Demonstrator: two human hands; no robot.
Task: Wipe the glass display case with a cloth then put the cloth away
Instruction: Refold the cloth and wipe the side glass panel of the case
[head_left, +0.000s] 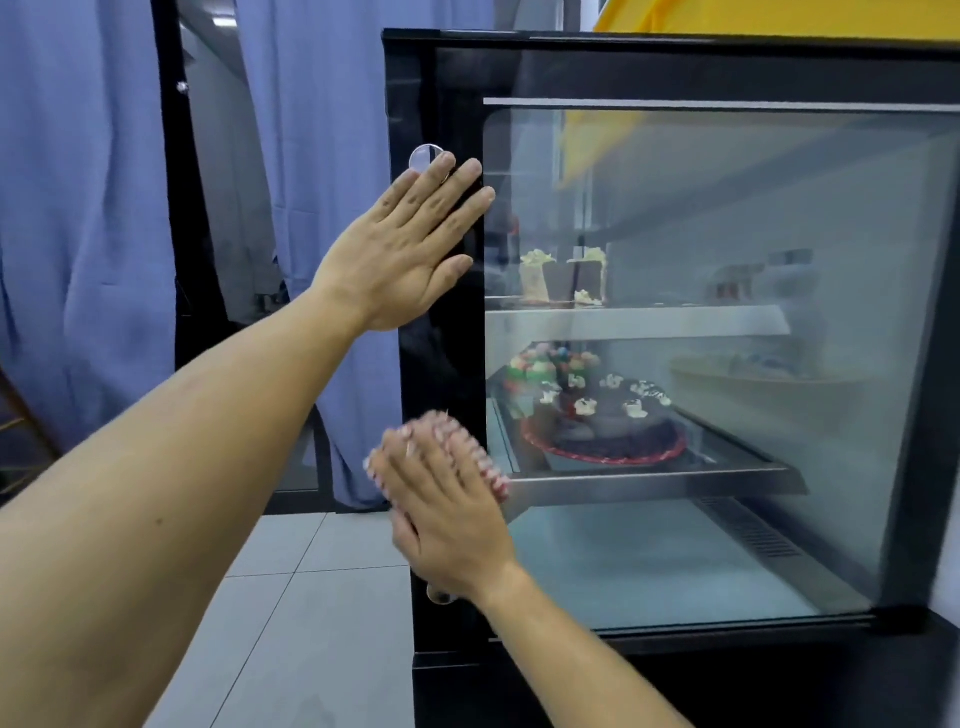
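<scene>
The cloth (470, 452), a soft pink-and-white patterned rag, sits pressed flat under the right hand (447, 514) against the black left frame of the glass display case (727, 322), low down beside the lower shelf. Only its edges peep out around the fingers, so its full size cannot be told. It looks light and limp; it will bunch and slide easily on smooth glass, so a flat palm with spread fingers over its middle seems the best hold, and a pinch at a loose edge would do for carrying it off afterwards. The right grip is flat, fingers straight, pushing the cloth on the surface rather than curling round it. The left hand (410, 249) rests open, fingers together and straight, higher on the same frame, just below a round clear knob (423, 156), apparently steadying the case. Inside, a chocolate cake (608, 421) stands on the lower shelf. Blue curtains (83, 208) hang to the left.
</scene>
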